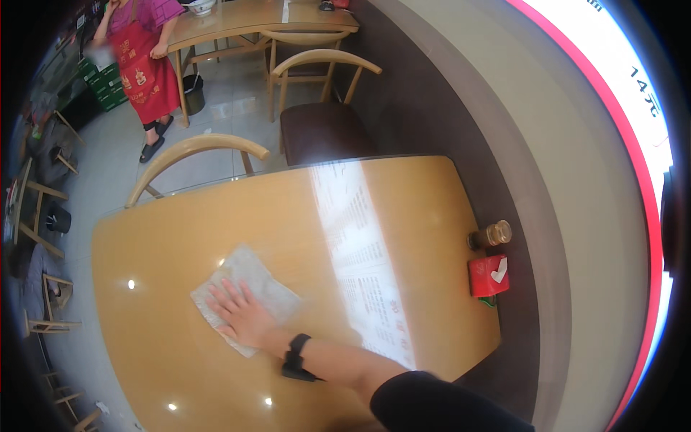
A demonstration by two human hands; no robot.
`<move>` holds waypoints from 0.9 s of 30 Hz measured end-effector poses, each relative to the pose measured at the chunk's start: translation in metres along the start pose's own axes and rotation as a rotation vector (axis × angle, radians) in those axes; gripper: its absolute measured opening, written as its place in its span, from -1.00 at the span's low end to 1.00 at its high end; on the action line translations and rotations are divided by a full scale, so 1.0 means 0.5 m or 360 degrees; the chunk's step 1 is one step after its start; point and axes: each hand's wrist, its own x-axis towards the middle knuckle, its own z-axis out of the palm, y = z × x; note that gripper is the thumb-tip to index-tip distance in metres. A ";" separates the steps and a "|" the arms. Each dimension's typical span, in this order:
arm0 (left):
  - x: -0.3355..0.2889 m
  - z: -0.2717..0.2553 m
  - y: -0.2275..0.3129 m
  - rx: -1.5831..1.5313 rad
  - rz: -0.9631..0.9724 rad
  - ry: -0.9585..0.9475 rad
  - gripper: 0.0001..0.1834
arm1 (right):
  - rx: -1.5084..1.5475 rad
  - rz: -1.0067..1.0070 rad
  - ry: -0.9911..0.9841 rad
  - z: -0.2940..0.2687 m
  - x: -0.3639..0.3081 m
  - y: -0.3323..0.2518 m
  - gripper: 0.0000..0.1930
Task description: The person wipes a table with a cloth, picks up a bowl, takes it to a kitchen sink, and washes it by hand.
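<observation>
My right hand lies palm down on a pale grey cloth, its fingers spread and stretched out toward the far left. The cloth is spread flat on the left-middle part of a light wooden table, with its corners showing around my hand. My right forearm, with a black band at the wrist and a dark sleeve, reaches in from the lower right. Nothing of my left hand can be seen.
Against the wall at the table's right edge stand a red tissue box and a brown-topped jar. Wooden chairs stand beyond the far edge. Farther off, a person in a red apron stands by another table.
</observation>
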 end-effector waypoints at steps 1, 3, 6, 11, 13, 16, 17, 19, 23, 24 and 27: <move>0.008 0.007 0.008 0.0002 -0.0007 0.0006 -0.44 | 0.0007 -0.0006 -0.0001 -0.008 -0.001 0.007 -0.42; 0.024 0.008 0.029 -0.1050 -0.0425 0.0395 -0.52 | -0.0095 -0.0182 0.0143 -0.047 -0.009 0.068 -0.52; 0.022 -0.043 0.138 -0.1462 -0.0793 0.0510 -0.55 | -0.0462 0.0385 0.0289 -0.151 -0.115 0.246 -0.52; -0.058 -0.067 -0.007 -0.1594 -0.0557 0.0423 -0.61 | -0.0922 0.1120 0.0313 -0.280 -0.435 0.403 -0.45; -0.099 -0.066 -0.068 -0.1809 -0.0480 0.0429 -0.60 | -0.1392 0.1499 0.0465 -0.278 -0.452 0.345 -0.43; -0.138 -0.067 -0.103 -0.1891 -0.0483 0.0495 -0.58 | -0.0939 0.1189 0.0326 -0.147 -0.336 0.177 -0.42; -0.145 -0.064 -0.113 -0.1842 -0.0501 0.0540 -0.57 | -0.0971 0.0875 0.0255 -0.082 -0.296 0.100 -0.40; -0.150 -0.076 -0.100 -0.1883 -0.0610 0.0604 -0.57 | -0.0311 0.0704 -0.0311 -0.040 -0.195 -0.104 -0.39; -0.161 -0.102 -0.093 -0.1749 -0.0603 0.0663 -0.58 | 0.0138 -0.0090 -0.0265 0.121 -0.243 -0.389 -0.44; -0.161 -0.113 -0.079 -0.1758 -0.0598 0.0698 -0.58 | 0.0193 -0.0235 -0.0297 0.149 -0.267 -0.422 -0.48; -0.178 -0.143 -0.092 -0.1889 -0.0577 0.0739 -0.59 | 0.0579 -0.0345 -0.0949 0.163 -0.311 -0.458 -0.53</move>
